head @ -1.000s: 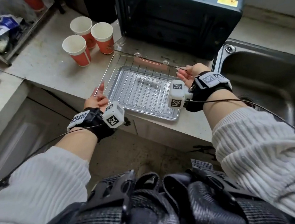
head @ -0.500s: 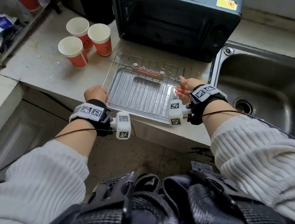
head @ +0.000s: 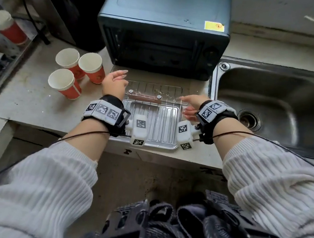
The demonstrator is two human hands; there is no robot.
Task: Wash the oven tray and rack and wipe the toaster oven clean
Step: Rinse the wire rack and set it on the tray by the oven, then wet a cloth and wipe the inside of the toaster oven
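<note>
Dark blue-grey metal toaster oven (head: 163, 31): stood at upper centre of the frame, on the grey stone countertop (head: 28, 92), its glass door lowered flat toward the viewer.

Shiny ribbed metal oven tray (head: 157, 126): lay at centre frame, at the counter's front edge, just below the oven.

Thin wire rack (head: 153, 88): rested over the tray, its far bars showing above the tray's upper rim. A reddish-brown door handle with two metal screws (head: 145, 96) crossed above it.

Left hand (head: 114, 82): centre left, above the rack's upper left corner, fingers extended and loosely spread, holding nothing. Whether it touched the rack could not be told.

Right hand (head: 191, 103): centre right, at the rack's right edge, fingers relaxed and pointing left; no grip was visible.

Three red-and-white paper cups (head: 75, 74): grouped upright at left of the oven.

Stainless steel sink (head: 271, 104): right of frame, beside the oven and tray.
</note>
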